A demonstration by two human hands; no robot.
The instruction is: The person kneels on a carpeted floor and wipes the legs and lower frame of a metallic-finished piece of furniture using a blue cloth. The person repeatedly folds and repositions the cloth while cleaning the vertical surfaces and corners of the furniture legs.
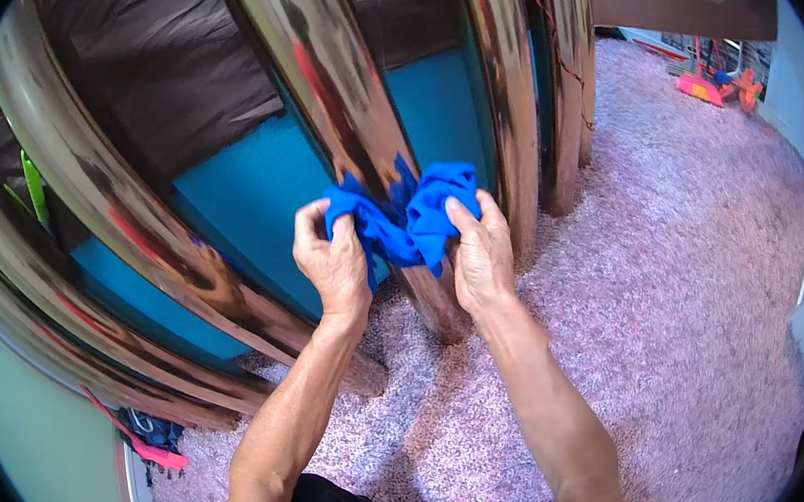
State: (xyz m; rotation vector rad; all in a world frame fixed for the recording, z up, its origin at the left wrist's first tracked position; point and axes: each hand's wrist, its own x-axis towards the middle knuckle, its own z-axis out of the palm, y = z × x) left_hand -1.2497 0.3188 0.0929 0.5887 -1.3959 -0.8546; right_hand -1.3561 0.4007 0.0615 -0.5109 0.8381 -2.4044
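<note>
A bright blue cloth is bunched and stretched between both of my hands. My left hand grips its left end, thumb on top. Its crumpled right end is pinched in my right hand. Directly behind the cloth stands a shiny metal post, which mirrors the blue fabric and the hands. Whether the cloth touches the post cannot be made out. The post's foot meets the carpet just below my hands.
More polished posts stand on both sides. Behind them are teal panels and dark brown sheeting. Pink shag carpet covers the floor. A pink broom lies far right; a pink brush is at lower left.
</note>
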